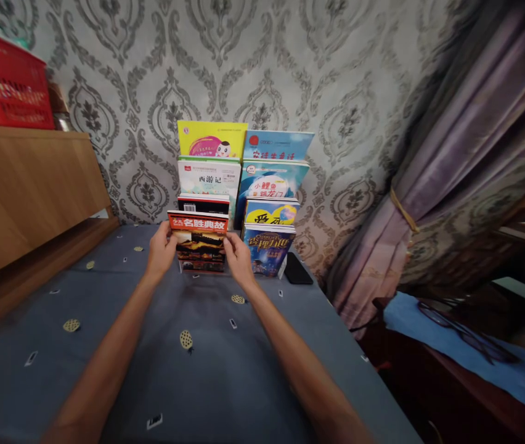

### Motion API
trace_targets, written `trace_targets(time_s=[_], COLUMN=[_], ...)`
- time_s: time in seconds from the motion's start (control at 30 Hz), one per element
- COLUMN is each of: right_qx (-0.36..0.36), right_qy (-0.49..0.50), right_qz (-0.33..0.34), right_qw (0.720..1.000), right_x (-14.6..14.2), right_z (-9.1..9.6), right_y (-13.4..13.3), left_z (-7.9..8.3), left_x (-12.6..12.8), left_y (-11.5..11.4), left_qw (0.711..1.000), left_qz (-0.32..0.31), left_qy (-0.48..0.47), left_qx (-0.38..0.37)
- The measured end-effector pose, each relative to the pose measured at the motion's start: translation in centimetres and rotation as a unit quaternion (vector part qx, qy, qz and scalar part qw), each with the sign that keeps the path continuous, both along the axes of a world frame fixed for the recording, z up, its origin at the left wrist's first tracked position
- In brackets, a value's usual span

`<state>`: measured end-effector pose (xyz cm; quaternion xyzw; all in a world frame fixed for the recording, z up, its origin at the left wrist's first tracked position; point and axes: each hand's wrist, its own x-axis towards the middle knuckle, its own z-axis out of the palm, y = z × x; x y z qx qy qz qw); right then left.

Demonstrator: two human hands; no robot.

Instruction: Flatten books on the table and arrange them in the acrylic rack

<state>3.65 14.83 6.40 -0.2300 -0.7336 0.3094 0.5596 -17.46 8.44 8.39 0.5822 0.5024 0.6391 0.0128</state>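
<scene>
Between my two hands is a book with a red title band and a dark landscape cover (pixel 201 243), standing upright at the front of the left row. My left hand (pixel 162 248) grips its left edge, and my right hand (pixel 238 254) pinches its right edge. Behind it rise a black-and-red book (pixel 209 205), a white book (pixel 211 179) and a yellow book (pixel 214 139). Beside them, the right row holds a dark blue book (pixel 268 248), a yellow-and-blue book (pixel 272 212) and light blue books (pixel 276 179). Whatever supports the rows is mostly hidden.
A black phone-like slab (pixel 298 269) lies right of the books on the blue patterned cloth (pixel 188 382). At left stands a wooden cabinet (pixel 36 191) with a red basket (pixel 6 80) on top. A tied curtain (pixel 382 259) hangs at right, near glasses (pixel 461 330) on a blue cloth (pixel 410 317).
</scene>
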Motion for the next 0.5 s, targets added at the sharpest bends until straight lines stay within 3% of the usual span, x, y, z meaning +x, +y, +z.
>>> trace_targets(time_s=[0.2,0.5], right_qx=[0.015,0.024], right_qy=[0.011,0.009], right_qz=[0.0,-0.001], right_qw=[1.0,1.0], right_x=[0.05,0.09], right_z=[-0.02,-0.25], right_y=[0.34,0.58], left_z=[0.17,0.19], left_x=[-0.05,0.4], left_y=[0.13,-0.16], left_qw=[1.0,1.0], left_qz=[-0.016,0.01], left_qy=[-0.004,0.017], left_qx=[0.021,0.021])
